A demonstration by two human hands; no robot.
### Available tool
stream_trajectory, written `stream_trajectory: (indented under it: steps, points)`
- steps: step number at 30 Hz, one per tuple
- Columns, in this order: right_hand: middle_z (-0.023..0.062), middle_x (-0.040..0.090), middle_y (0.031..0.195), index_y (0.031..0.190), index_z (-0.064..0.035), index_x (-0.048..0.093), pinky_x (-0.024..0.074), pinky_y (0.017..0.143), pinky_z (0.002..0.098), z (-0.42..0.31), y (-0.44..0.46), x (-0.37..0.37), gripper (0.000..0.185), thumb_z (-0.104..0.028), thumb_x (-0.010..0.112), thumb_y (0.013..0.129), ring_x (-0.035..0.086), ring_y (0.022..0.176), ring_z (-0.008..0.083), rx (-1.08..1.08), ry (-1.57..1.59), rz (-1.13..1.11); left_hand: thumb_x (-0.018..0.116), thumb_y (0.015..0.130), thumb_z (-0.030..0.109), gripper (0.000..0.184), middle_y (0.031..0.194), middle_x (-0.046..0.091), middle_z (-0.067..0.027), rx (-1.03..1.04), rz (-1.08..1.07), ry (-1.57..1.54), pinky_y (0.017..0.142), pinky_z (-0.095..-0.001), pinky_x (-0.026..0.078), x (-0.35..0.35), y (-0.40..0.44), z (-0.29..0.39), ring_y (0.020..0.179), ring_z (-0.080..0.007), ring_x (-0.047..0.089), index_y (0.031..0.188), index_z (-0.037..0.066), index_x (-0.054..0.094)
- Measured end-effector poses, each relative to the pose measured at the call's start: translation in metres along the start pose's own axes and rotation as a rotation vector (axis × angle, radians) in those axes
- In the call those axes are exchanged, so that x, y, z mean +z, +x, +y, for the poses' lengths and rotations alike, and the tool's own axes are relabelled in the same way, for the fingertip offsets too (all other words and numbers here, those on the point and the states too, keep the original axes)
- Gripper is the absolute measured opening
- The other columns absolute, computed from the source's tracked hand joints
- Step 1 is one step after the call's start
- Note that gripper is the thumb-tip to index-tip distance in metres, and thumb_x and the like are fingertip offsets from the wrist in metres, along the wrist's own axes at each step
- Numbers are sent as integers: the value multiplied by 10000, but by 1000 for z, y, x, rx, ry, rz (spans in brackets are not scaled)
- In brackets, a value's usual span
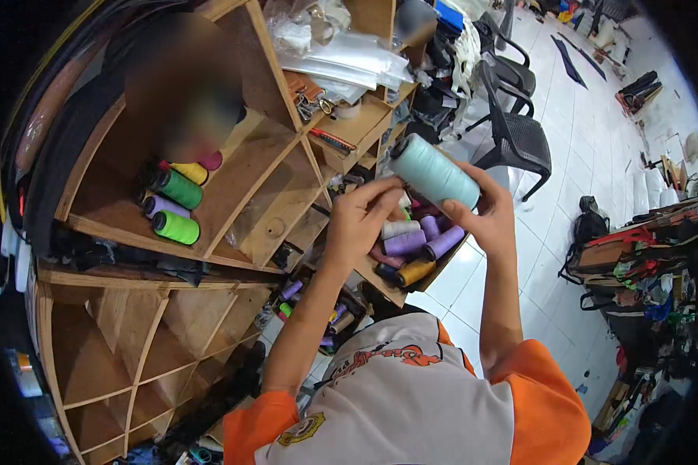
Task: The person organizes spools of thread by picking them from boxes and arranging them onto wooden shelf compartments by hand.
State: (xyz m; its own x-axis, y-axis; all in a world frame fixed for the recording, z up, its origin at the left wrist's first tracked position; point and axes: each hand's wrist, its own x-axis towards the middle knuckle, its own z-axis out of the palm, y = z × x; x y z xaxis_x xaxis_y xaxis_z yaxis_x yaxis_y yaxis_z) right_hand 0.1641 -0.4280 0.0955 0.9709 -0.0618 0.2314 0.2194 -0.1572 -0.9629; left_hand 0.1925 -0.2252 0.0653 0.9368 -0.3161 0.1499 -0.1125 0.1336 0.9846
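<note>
Over a wooden box [377,284] of spools [405,242], a pale-blue spool [436,172] is gripped by the right hand [485,208], whether anything is pinched by the curled left hand [361,221] cannot be told, and black chairs [522,144] are seen on white floor tiles [547,252] beyond wooden shelving [250,186].

glare whitens the tiled floor [547,252]; fisheye edges curve into black.

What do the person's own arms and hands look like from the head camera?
The left hand and right hand are bare, with no gloves or wristbands visible. The forearms are uncovered below short, bright orange sleeves. These join a grey shirt bearing orange-and-dark lettering and a yellow-and-dark badge.
</note>
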Motion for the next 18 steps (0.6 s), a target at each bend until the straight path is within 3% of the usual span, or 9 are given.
stream_trajectory:
  steps: [3,7,10,14,15,18]
  points:
    - [118,617,1037,1130,74,586,466,836,286,-3,-3,9,582,-228,795,679,590,949,169,-19,64,34,578,907,101,174,696,647,-60,65,73,112,585,-222,485,-8,-18,16,619,-90,598,983,-23,674]
    - [115,622,1022,1125,78,588,457,840,299,-1,-6,29,563,-251,765,705,588,941,165,-22,221,11,582,903,79,179,664,616,-64,5,19,8,589,-256,494,-21,-34,24,603,-130,604,986,-62,651]
    - [104,624,999,1108,79,592,453,796,294,2,-9,46,552,-330,708,757,586,904,159,76,516,-85,587,904,113,167,678,644,-65,37,50,-105,571,-216,473,-31,-44,19,616,-90,598,952,-22,673]
    - [96,626,981,1109,84,582,448,794,293,-6,-13,70,542,-348,680,795,584,893,158,188,601,-219,598,903,130,194,661,639,-63,6,212,-88,588,-218,473,-43,-58,31,611,-107,611,947,-49,660]
    - [96,626,983,1111,82,582,446,799,293,-4,-16,75,537,-345,676,799,582,896,157,218,617,-244,623,892,150,266,807,659,-86,-54,239,-27,633,-238,489,-50,-63,33,723,-123,636,1062,-55,608]
    - [90,627,992,1111,74,590,447,811,298,-1,-19,88,512,-331,664,808,578,894,154,215,563,-269,635,885,193,445,982,621,-129,116,477,-184,704,-292,517,-50,-72,39,898,-187,633,1236,-40,491]
